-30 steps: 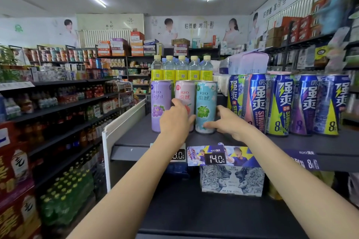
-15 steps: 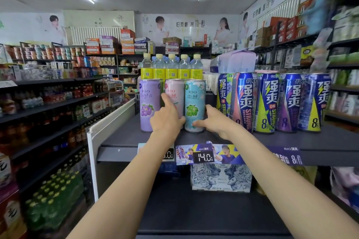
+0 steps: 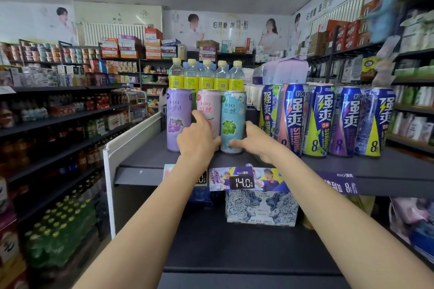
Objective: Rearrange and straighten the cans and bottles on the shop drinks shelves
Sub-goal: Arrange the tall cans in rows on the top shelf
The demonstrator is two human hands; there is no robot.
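i see the side aisle shelves at far left, stocked with bottles, and green bottle packs low on the floor side. the white end panel closes the left edge of the top shelf.

on that shelf, from the left: the purple can stands upright, apart from the left hand. the pink can stands next to it, touching or nearly touching the teal can. the left hand is curled round the lower front of the pink can, thumb raised along its left side; the fingers wrap to the can's right and their tips sit in the seam between pink and teal. the right hand holds the teal can low down, thumb laid across its front near the base, the fingers going round its right side out of my sight; how far they close behind i cannot tell. both cans rest upright on the shelf.

behind the three cans a row of yellow-label bottles stands upright. right of the hands, five blue cans stand in a close row, labels mostly facing forward.

on the shelf edge a price tag reads 14.0, a second tag partly hidden behind the left wrist. below, a lion-print box sits on the lower shelf. at far right, more shelves hold pale packs, blurred.
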